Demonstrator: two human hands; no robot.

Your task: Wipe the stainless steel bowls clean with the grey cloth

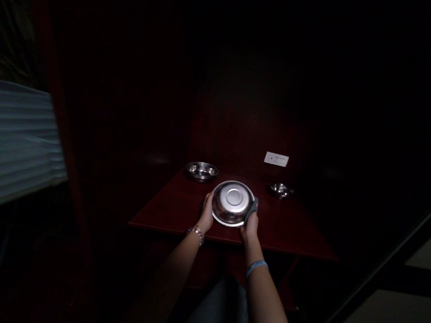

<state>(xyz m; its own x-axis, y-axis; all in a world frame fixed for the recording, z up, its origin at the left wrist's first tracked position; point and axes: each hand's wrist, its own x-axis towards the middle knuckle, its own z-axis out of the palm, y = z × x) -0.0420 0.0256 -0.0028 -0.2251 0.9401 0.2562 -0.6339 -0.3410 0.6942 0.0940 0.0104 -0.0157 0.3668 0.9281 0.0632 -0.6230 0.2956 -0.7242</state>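
Note:
A shiny stainless steel bowl [234,197] is held up over the front of the table, its underside turned toward me. My left hand [206,216] grips the bowl's left rim, with a beaded bracelet at the wrist. On the opposite side, my right hand [250,225] is closed round the lower right rim. A dark grey piece that looks like a cloth [253,207] lies between the right fingers and the bowl. The fingertips behind the rim are hidden.
On the dark red table [169,211], a wider steel bowl [202,172] stands at the back left and a smaller steel bowl [280,191] at the back right. A white socket panel [276,159] is on the wall behind. Pale slatted material [7,139] hangs at left.

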